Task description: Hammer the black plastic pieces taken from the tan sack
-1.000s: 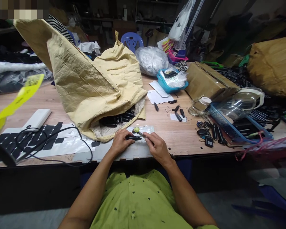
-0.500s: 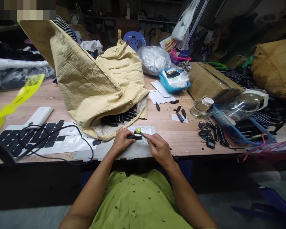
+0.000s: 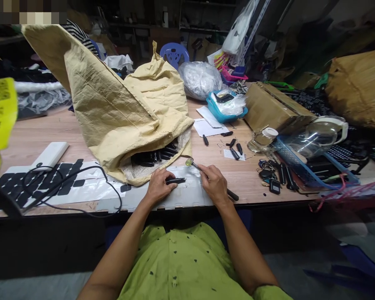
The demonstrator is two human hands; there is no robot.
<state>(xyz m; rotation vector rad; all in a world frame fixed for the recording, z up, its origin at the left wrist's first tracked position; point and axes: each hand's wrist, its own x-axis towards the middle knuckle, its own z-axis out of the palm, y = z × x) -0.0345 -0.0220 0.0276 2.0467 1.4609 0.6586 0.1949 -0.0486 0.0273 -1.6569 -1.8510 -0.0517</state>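
My left hand (image 3: pixel 158 186) is closed on a slim black handle-like part (image 3: pixel 176 181), holding it low over a pale plastic sheet (image 3: pixel 171 202) at the table's front edge. In my right hand (image 3: pixel 215 183) is a small hammer (image 3: pixel 193 163) with a yellow-green head and a dark handle whose end sticks out behind the fist. The hammer's head is up and apart from the black part. Just beyond my hands lies the mouth of a tan cloth sack (image 3: pixel 134 121), with several similar black parts (image 3: pixel 156 155) inside it.
Several loose black pieces (image 3: pixel 234 153) and thin pins lie right of the sack near white paper (image 3: pixel 209 128). A blue basket (image 3: pixel 312 166), glass jug (image 3: pixel 315 133) and cardboard box (image 3: pixel 275 106) stand at the right. A cable (image 3: pixel 101 166) and dark stickers (image 3: pixel 65 183) lie left.
My right hand has moved right, lifting the hammer's head up and away from the black part. My left hand stays in place, holding the part.
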